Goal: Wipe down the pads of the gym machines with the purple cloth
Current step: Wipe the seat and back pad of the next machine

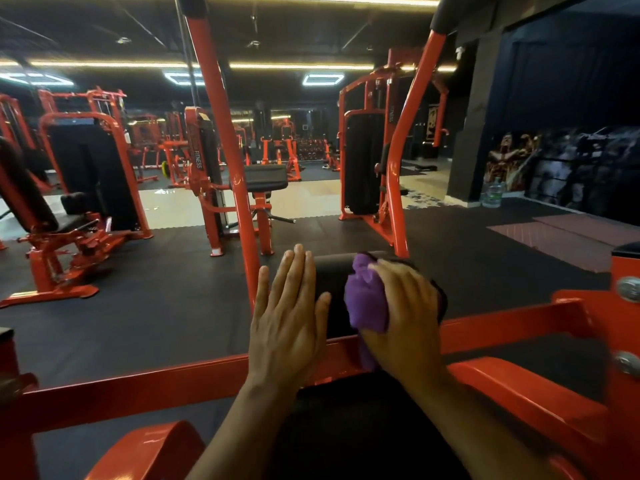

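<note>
A black pad (pixel 330 282) sits on the orange frame of the machine right in front of me. My right hand (pixel 405 313) grips a bunched purple cloth (pixel 367 299) and presses it against the pad's right part. Flat on the pad's left end lies my left hand (pixel 289 317), fingers together and stretched out, holding nothing. A second dark pad surface (pixel 346 420) lies below my forearms, mostly hidden by them.
An orange crossbar (pixel 138 386) runs in front of me, with two slanted orange uprights (pixel 221 133) rising behind the pad. Other orange machines with black pads (pixel 86 168) stand left and centre on the black rubber floor. A water jug (pixel 492 194) stands by the right wall.
</note>
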A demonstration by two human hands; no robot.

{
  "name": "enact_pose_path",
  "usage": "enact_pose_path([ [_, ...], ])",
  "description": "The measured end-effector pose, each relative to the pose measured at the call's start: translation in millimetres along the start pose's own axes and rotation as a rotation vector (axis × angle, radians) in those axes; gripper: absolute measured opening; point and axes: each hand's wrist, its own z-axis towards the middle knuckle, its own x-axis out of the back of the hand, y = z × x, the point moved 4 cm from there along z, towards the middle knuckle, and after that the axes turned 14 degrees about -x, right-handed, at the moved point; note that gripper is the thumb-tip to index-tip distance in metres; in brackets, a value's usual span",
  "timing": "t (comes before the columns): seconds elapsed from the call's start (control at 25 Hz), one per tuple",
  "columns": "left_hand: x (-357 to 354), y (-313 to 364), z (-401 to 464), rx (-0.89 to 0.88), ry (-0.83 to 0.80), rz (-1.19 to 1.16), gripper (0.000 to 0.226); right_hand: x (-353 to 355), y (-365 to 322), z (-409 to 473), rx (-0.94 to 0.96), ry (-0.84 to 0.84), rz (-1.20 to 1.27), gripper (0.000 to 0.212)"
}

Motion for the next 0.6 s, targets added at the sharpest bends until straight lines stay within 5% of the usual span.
enact_pose_path([
  [0.24,-17,-3,-5,0.061,0.084,-0.099,0.055,-5,-10,33,-0.015,-0.060,-0.021,0.055],
  [0.44,-17,-5,-4,0.062,0.054,-0.074,0.055,-60,-15,167,-0.491,-1.074,-0.396,0.045],
  [0.56,-14,-5,-3,0.070,0.060,-0.073,0.055,-80,0,182,-0.626,-1.220,-0.442,0.070],
  [0.6,-14,-5,-2,0.069,0.070,-0.068,0.055,-80,-1,178,-0.604,-1.211,-0.418,0.060],
])
